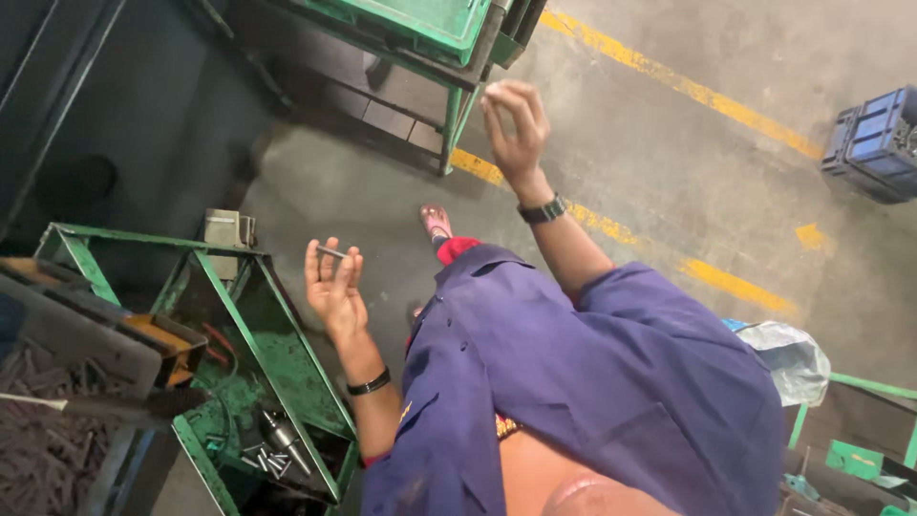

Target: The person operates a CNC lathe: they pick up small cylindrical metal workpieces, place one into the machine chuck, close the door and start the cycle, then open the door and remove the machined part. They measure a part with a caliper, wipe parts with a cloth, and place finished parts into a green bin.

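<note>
I see my left hand raised palm-up, its grip pinching a short metal pin at the fingertips, lying crosswise; my right hand hangs open, well apart.

You see a dark blue work coat, with a red hem showing at its far edge. The metal frame at near left is green, chipped and rust-stained. Yellow lines cross the grey concrete floor. A blue crate sits far right. Both wristbands are black.
</note>
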A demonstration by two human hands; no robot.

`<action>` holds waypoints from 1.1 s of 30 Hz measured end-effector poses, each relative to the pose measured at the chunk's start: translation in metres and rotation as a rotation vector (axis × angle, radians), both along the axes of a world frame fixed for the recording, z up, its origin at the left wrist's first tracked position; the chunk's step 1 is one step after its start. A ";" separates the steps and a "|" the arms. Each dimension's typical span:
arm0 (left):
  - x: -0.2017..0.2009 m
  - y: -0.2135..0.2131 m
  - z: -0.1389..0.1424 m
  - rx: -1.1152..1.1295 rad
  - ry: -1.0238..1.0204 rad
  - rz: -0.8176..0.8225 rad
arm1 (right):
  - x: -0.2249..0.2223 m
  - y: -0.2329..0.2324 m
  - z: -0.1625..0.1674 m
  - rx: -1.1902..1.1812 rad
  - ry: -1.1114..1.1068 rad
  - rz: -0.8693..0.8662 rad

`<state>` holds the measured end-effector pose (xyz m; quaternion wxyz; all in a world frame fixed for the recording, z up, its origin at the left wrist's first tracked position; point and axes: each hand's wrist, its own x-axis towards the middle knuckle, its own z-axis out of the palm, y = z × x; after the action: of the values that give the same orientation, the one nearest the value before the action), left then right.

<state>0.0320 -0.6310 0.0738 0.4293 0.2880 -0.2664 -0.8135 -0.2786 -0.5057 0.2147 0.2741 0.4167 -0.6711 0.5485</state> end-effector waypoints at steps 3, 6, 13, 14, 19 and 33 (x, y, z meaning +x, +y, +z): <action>-0.027 -0.007 0.005 0.024 -0.005 -0.043 | -0.044 -0.026 0.000 0.076 0.037 -0.021; -0.057 -0.024 0.005 0.022 -0.064 -0.067 | -0.094 -0.076 -0.009 0.273 0.037 0.014; -0.137 -0.071 0.000 0.044 -0.161 -0.116 | -0.209 -0.219 -0.032 0.659 0.220 0.265; -0.151 -0.079 0.000 0.041 -0.140 -0.137 | -0.222 -0.236 -0.032 0.697 0.276 0.268; -0.229 -0.123 0.003 0.032 -0.089 -0.254 | -0.278 -0.279 -0.057 0.978 0.317 0.261; -0.431 -0.199 0.017 0.017 -0.076 -0.546 | -0.317 -0.232 -0.115 1.049 -0.150 0.399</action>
<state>-0.3988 -0.8303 0.0908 0.1816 0.2394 -0.3430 -0.8900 -0.5958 -0.7379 0.0992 -0.1271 0.5757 -0.7797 0.2109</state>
